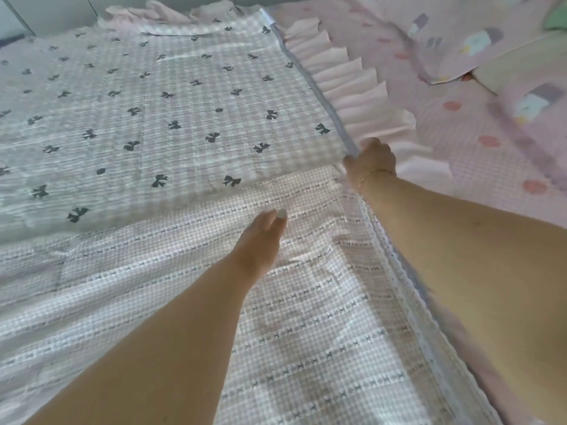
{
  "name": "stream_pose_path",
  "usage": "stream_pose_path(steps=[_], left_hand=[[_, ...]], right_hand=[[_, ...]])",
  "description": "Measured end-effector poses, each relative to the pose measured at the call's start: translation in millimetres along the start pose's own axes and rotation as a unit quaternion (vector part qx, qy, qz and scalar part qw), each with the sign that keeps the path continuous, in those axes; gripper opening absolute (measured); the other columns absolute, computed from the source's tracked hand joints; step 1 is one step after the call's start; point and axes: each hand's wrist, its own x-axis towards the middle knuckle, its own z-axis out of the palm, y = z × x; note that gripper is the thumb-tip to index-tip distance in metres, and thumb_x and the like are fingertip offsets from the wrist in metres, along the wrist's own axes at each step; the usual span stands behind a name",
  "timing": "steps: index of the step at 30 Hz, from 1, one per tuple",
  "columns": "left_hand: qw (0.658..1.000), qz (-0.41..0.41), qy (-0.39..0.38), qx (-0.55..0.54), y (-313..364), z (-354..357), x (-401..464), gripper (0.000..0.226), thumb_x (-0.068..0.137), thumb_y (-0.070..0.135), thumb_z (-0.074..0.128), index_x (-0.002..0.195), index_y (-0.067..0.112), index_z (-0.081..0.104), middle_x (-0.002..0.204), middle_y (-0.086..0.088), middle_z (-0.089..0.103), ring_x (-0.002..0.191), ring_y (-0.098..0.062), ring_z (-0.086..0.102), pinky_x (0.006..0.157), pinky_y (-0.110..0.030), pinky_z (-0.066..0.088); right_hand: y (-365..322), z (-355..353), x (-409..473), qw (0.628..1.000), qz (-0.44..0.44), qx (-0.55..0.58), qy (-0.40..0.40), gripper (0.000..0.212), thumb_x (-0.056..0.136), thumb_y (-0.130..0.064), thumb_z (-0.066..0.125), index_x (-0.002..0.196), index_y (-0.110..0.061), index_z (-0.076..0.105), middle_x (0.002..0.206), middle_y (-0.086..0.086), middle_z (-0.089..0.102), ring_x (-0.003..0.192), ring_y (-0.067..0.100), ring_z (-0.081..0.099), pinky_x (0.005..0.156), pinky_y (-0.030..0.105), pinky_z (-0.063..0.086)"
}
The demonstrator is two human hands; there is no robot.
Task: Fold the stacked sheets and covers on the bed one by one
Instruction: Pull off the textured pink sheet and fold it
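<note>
Bow-print cover (147,118), ruffle-edged, lay folded over on the gingham sheet (306,317) across the bed; right hand (369,162) pinched its near corner, left hand (260,240) rested flat on the sheet with fingers straight. Risk: a one-corner pull could skew the fold and drag the sheet beneath. Right fingertips hidden under the hem; far edge blurred.

From my feed, the far top left shows a pale panelled wall (46,10) with thin dark seams running down it. To the right, the bed (478,118) carries a pink print with red dots and small house-like patches. A plain beige patch (521,62) lies among the pink at the upper right. In the top right corner I see a soft green thing (557,16), possibly a pillow, cut off by the edge.
</note>
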Motion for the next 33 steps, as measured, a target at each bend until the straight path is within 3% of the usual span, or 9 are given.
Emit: stream_pose_path(steps=[2,4,7,10,13,18,22,26,33], left_hand=[[1.0,-0.004,-0.006,-0.006,-4,8,2,0.065,0.094,0.068,0.022,0.151,0.037,0.022,0.16,0.008,0.02,0.147,-0.021,0.02,0.118,-0.053,0.019],[1.0,0.001,-0.007,-0.019,-5,14,3,0.067,0.092,0.07,0.021,0.151,0.037,0.024,0.159,0.006,0.023,0.146,-0.021,0.023,0.118,-0.051,0.019],[1.0,-0.005,0.002,-0.025,-9,17,3,0.065,0.094,0.069,0.018,0.15,0.037,0.028,0.157,0.007,0.028,0.144,-0.022,0.028,0.117,-0.048,0.022],[0.999,-0.02,-0.002,0.031,-19,12,-3,0.076,0.088,0.074,0.013,0.152,0.035,0.02,0.161,0.009,0.016,0.149,-0.018,0.013,0.12,-0.048,0.012],[0.994,0.006,0.016,0.108,-26,14,-16,0.064,0.098,0.059,0.009,0.154,0.029,0.014,0.162,0.009,0.007,0.149,-0.011,0.0,0.119,-0.037,0.0],[0.96,0.062,0.066,0.265,-57,30,-49,0.074,0.093,0.062,-0.009,0.155,0.024,0.004,0.162,0.008,-0.006,0.146,-0.003,-0.014,0.117,-0.023,-0.012],[0.902,0.069,0.098,0.414,-110,24,-83,0.096,0.068,0.066,-0.04,0.151,0.027,-0.014,0.156,0.01,-0.023,0.142,-0.006,-0.026,0.115,-0.029,-0.021],[0.902,0.051,0.108,0.415,-129,19,-114,0.086,0.077,0.063,-0.031,0.152,0.026,-0.011,0.158,0.007,-0.018,0.145,-0.011,-0.022,0.116,-0.035,-0.018],[0.899,-0.005,0.065,0.434,-151,22,-183,0.075,0.076,0.055,-0.022,0.145,0.026,-0.032,0.153,0.007,-0.037,0.138,-0.01,-0.038,0.114,-0.038,-0.024]], right_hand=[[8,17,-17,0.984,-0.163,-0.066,0.032,0.047,0.093,-0.03,0.055,0.136,-0.014,0.045,0.139,0.008,0.045,0.129,0.028,0.04,0.106,0.038,0.036],[14,37,-45,0.948,-0.306,-0.041,-0.08,0.048,0.095,-0.029,0.054,0.139,-0.018,0.042,0.146,0.003,0.04,0.133,0.023,0.038,0.112,0.037,0.031],[32,59,-64,0.895,-0.358,-0.128,-0.232,0.055,0.096,-0.033,0.046,0.147,-0.027,0.027,0.156,-0.005,0.023,0.143,0.016,0.023,0.118,0.041,0.022],[51,56,-45,0.876,-0.247,-0.33,-0.251,0.063,0.101,-0.038,0.03,0.153,-0.022,-0.003,0.16,-0.001,-0.009,0.147,0.018,-0.008,0.12,0.044,0.005],[42,49,-44,0.885,-0.131,-0.397,-0.206,0.062,0.101,-0.035,0.018,0.151,-0.013,-0.012,0.158,0.006,-0.018,0.146,0.025,-0.016,0.118,0.051,-0.003],[51,73,-127,0.864,-0.301,-0.33,-0.231,0.068,0.097,-0.054,0.007,0.148,-0.019,-0.02,0.156,0.004,-0.026,0.142,0.021,-0.027,0.118,0.048,-0.008],[76,70,-128,0.866,-0.235,-0.357,-0.26,0.067,0.096,-0.056,0.006,0.147,-0.023,-0.023,0.155,0.004,-0.029,0.141,0.02,-0.03,0.117,0.045,-0.012],[54,78,-154,0.888,-0.136,-0.355,-0.258,0.076,0.094,-0.06,0.009,0.147,-0.017,-0.022,0.155,0.011,-0.027,0.143,0.028,-0.025,0.116,0.051,-0.01],[81,76,-256,0.882,-0.19,-0.338,-0.266,0.072,0.089,-0.066,-0.002,0.139,-0.022,-0.031,0.153,0.002,-0.032,0.14,0.021,-0.031,0.116,0.051,-0.011]])
